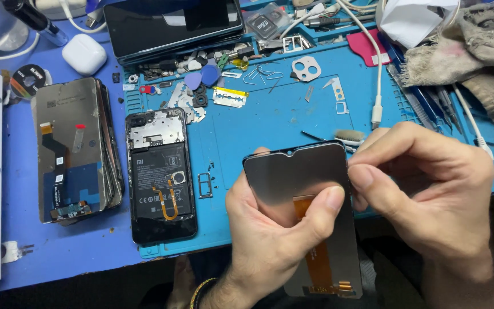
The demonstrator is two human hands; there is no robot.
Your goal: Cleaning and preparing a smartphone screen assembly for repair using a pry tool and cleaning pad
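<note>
Left hand (270,229) grips screen (301,177) from below – long side runs near to far. Right hand (424,189) pinches its right edge – closer.

on my blue silicone work mat (270,123): opened black phone with its back cover off (160,174), battery and board exposed. left of it, off the mat, a stack of grey display panels (75,150). white earbud case (84,54) near the top left. loose blue triangular picks (202,77), a silver razor blade (230,97), a grey camera-lens frame (306,68). white cable (377,86) runs down the right. dirty beige rag (475,51) at top right.
</note>
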